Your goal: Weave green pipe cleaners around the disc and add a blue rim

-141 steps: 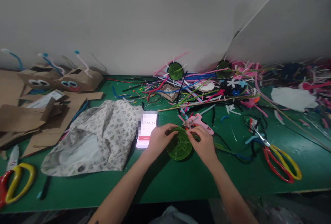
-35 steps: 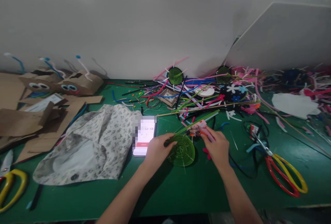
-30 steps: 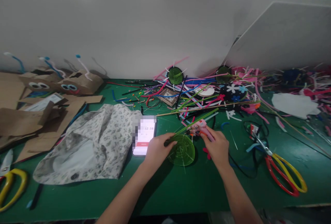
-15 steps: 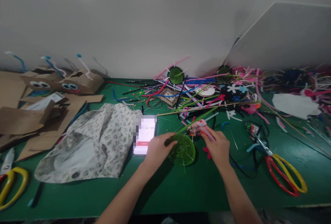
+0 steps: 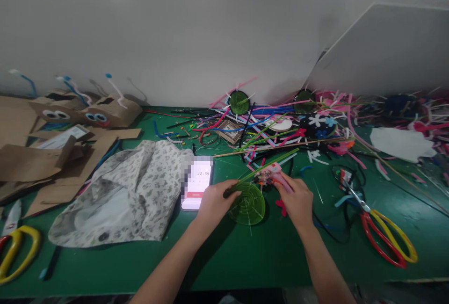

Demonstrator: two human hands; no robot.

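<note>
My left hand [image 5: 219,203] is closed in a pinch at the near end of some thin green strips [image 5: 270,166], which run up to the right. A dark tip shows by its thumb and fingers. Just below those fingers lies a round green coil [image 5: 247,205], wound flat like a spiral, with pale thin threads on it. My right hand [image 5: 297,201] is wrapped round the handle of a pink glue gun [image 5: 275,173]. The gun's front end points left, close to the strips and above the coil. Whether its nozzle touches them I cannot tell.
A lit phone [image 5: 197,187] and a floral cloth [image 5: 140,196] lie left. Scissors [image 5: 386,234] lie right, another pair [image 5: 17,248] far left. Cardboard figures [image 5: 91,112] stand behind. Coloured pipe cleaners [image 5: 259,131] clutter the back, before a grey panel [image 5: 175,37].
The view has shifted very slightly. Both hands hold almost the same place and grip.
</note>
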